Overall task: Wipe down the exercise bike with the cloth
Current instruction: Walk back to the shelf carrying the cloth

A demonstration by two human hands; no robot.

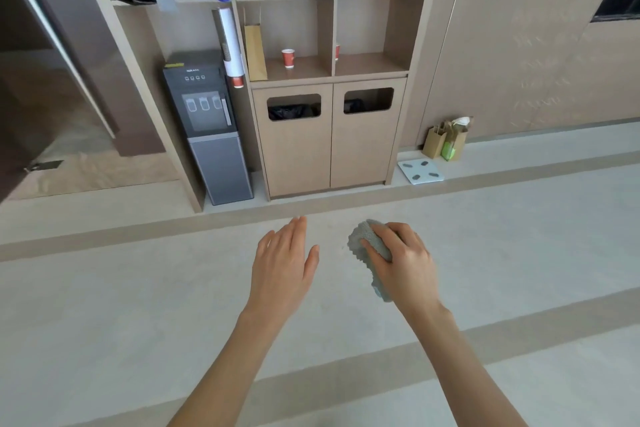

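My right hand point(403, 262) grips a bunched grey-green cloth point(367, 241), whose ends stick out above the fingers and below the palm. My left hand point(284, 262) hovers beside it, palm down with its fingers straight and holding nothing. Both hands are held out over the pale floor. No exercise bike appears in the head view.
Ahead stands a wooden shelf unit point(329, 80) with two bin openings in its lower doors. A grey water dispenser point(211, 128) stands left of it. Red paper cups point(288, 58) sit on the shelf. A white scale point(420, 171) and paper bags point(446, 140) lie by the wall at right.
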